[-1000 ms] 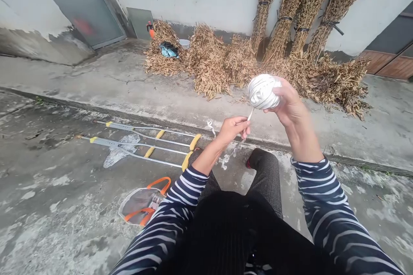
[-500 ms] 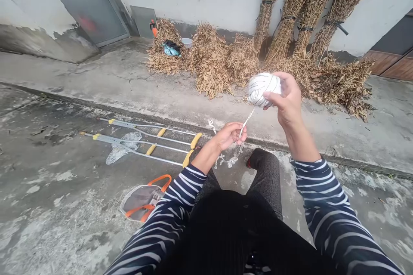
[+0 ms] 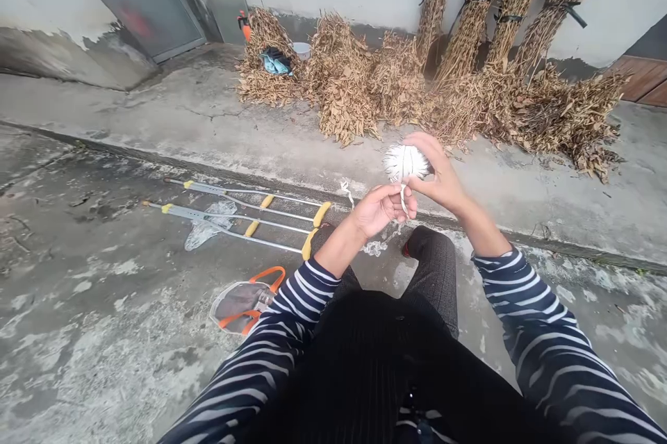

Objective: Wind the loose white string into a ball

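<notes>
A white ball of flat cord with thin dark lines sits in the grasp of my right hand, whose fingers wrap over its far side and thumb over the near side. Just below and left of it, my left hand pinches the white strand that comes off the ball. The two hands nearly touch at the thumbs. A loose tail of the strand shows beyond my left hand, and more crumpled white strand lies on the ground between my feet.
Two crutches lie on the ground at left over a clear plastic bag. Nearer stands a grey bag with orange handles. A concrete step crosses ahead, with dried plant heaps and tied bundles against the wall.
My right hand has brought the ball down and left, close to my left hand, and turned it. My left hand has shifted slightly right, still pinching the strand. The view has tilted slightly.
</notes>
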### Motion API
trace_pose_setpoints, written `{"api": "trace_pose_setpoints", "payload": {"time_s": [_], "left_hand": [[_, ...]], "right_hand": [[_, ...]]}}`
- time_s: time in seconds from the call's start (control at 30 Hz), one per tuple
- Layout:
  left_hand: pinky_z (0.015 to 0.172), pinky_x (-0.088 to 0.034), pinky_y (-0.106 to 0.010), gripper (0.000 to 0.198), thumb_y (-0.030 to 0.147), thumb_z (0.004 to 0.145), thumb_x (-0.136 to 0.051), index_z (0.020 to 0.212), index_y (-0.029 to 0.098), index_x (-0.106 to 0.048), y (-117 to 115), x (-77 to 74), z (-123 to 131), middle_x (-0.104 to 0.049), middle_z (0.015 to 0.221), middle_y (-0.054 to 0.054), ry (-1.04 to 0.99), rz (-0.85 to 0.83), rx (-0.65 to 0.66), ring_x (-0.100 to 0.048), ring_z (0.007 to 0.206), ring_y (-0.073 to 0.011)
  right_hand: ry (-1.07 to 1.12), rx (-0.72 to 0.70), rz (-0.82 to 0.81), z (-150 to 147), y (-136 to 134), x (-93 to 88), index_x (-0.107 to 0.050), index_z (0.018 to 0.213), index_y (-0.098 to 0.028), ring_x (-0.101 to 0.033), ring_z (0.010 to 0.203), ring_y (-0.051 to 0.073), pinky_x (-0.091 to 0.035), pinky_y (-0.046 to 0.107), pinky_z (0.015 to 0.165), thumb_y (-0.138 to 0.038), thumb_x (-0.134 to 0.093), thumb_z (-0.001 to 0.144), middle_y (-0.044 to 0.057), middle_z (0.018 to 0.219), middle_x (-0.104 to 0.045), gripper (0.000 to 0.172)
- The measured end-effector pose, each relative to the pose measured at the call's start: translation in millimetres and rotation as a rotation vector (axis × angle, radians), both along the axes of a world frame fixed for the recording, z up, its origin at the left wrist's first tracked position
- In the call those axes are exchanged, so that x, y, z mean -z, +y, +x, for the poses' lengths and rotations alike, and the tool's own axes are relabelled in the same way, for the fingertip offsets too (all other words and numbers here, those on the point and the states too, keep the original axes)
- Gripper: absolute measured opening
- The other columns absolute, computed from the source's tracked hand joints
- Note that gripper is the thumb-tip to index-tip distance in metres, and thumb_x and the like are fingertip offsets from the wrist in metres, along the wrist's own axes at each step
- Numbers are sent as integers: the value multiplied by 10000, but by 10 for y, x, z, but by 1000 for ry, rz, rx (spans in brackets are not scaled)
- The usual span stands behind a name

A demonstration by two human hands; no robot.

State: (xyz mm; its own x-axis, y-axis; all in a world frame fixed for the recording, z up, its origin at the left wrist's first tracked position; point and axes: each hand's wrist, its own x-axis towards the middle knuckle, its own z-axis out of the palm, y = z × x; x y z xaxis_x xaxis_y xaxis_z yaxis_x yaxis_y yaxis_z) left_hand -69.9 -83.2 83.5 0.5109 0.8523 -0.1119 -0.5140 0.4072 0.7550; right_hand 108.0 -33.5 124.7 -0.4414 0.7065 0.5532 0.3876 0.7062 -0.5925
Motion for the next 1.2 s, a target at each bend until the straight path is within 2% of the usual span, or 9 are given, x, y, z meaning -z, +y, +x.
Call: {"api": "trace_pose_setpoints", "payload": {"time_s": [0.17, 0.27, 0.4, 0.6, 0.8, 0.9, 0.97, 1.07, 1.2], "left_hand": [[500, -404, -246, 268, 410, 805, -716, 808, 165, -607, -32, 6, -5, -700, 707, -69, -23, 45, 40, -666, 600, -161], [494, -407, -237, 283, 417, 794, -736, 813, 165, -609, -37, -26, -32, -701, 705, -66, -46, 68, 55, -669, 608, -158], [469, -393, -227, 280, 421, 799, -728, 809, 168, -609, -43, -26, -92, -704, 714, -71, 5, 45, 57, -676, 608, -160], [437, -400, -200, 373, 452, 755, -843, 854, 126, -692, 1, 273, -273, -737, 764, -96, 124, 107, 167, -698, 619, -158], [502, -488, -181, 365, 480, 788, -839, 850, 124, -794, 169, 478, -598, -779, 879, -133, 517, 251, 376, -725, 729, -162], [528, -519, -195, 263, 411, 749, -853, 803, 156, -823, 354, 546, -824, -782, 846, -88, 744, 338, 297, -702, 706, -154], [539, -515, -201, 199, 325, 721, -869, 652, 170, -765, 516, 607, -964, -739, 725, -45, 844, 360, 209, -665, 645, -135], [523, -449, -209, 334, 213, 754, -861, 505, 171, -642, 818, 665, -1109, -595, 542, -9, 955, 334, 27, -567, 543, -107], [543, -420, -240, 295, 148, 866, -777, 580, 153, -705, 1351, 526, -1106, -546, 536, -9, 1029, 346, -234, -457, 508, -96]], "right_hand": [[-29, -187, -137, 117, 51, -103, -543, 1433, -343, -446, 1507, 353, -345, 588, 1282, -652, -815, 746, 82, 1582, -486, 801], [-80, -139, -48, 88, 42, -118, -551, 1436, -328, -425, 1522, 349, -308, 576, 1309, -661, -853, 703, 91, 1571, -489, 860], [-140, -14, 81, 34, 12, -92, -594, 1404, -353, -414, 1520, 359, -288, 620, 1312, -643, -843, 733, 67, 1542, -519, 772], [-163, 89, 107, 176, 108, -304, -647, 1327, -350, -313, 1511, 487, -454, 761, 1095, -568, -869, 729, 44, 1547, -533, 675], [-251, 124, 143, 437, 199, -618, -652, 1300, -318, -242, 1508, 499, -648, 546, 851, -462, -868, 740, 47, 1570, -511, 617], [-322, 226, 157, 558, 195, -769, -665, 1303, -294, -259, 1502, 480, -630, 424, 790, -400, -862, 747, 59, 1581, -501, 600], [-464, 412, 195, 625, 168, -912, -665, 1355, -279, -315, 1470, 470, -589, 432, 808, -335, -880, 731, 102, 1591, -501, 662], [-728, 694, 288, 691, 77, -1172, -615, 1476, -279, -410, 1406, 481, -537, 525, 806, -338, -904, 711, 186, 1590, -500, 819], [-836, 767, 400, 671, -186, -1515, -531, 1549, -356, -431, 1428, 500, -561, 550, 752, -445, -847, 789, 173, 1625, -471, 828]]}}
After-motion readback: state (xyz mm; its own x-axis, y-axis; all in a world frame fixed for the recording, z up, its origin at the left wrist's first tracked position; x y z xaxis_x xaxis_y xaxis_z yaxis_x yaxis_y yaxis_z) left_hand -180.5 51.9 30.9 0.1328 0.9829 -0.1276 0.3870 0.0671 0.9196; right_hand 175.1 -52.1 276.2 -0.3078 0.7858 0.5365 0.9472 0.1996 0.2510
